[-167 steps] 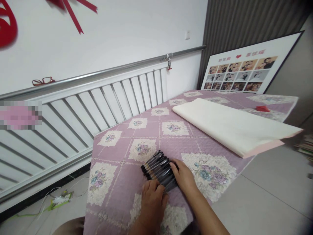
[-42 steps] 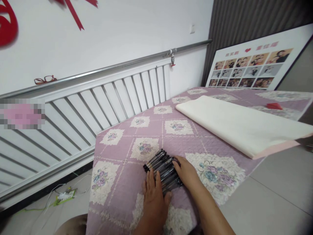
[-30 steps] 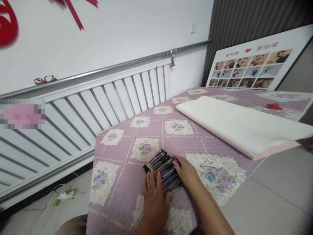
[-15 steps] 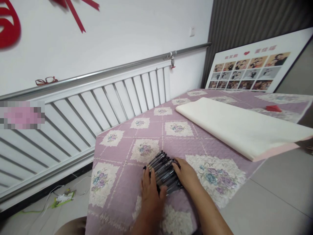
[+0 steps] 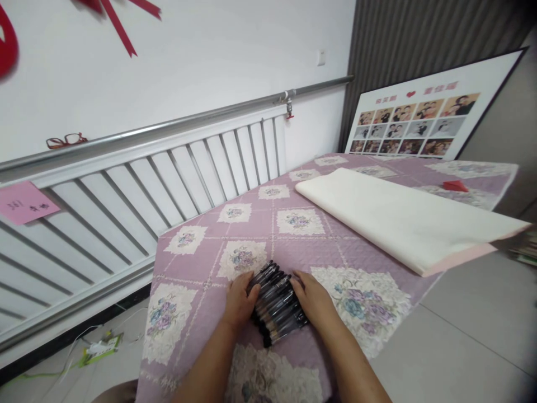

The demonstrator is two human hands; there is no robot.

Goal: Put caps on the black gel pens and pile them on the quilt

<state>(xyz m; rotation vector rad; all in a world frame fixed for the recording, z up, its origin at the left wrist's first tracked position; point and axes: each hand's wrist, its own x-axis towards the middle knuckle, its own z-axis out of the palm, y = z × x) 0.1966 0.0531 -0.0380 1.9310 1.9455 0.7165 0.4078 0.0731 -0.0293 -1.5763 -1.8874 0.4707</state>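
Purple floral tabletop (image 5: pixel 251 226): one row of black-ended clear pens (image 5: pixel 277 307), laid side by side between the hands; left hand (image 5: pixel 240 299) and right hand (image 5: pixel 314 296) apart, each touching the row, grip unclear; beyond right hand, folded cream sheet (image 5: pixel 398 218), then red paper piece (image 5: pixel 455 186); beyond left hand, white radiator (image 5: pixel 205 168)

The support is a table (image 5: pixel 201 268) covered by a purple cloth with cream floral patches; the patches extend to both sides of the fingers and beyond them. A row of black-capped clear pens (image 5: pixel 279 308) lies side by side on the cloth, between the fingers of the left hand (image 5: pixel 240 299) and those of the right hand (image 5: pixel 315 296). A folded cream sheet (image 5: pixel 390 210) with a pink edge lies beyond and right of the right fingers. A red folded piece (image 5: pixel 455 186) lies farther from them, past the sheet.
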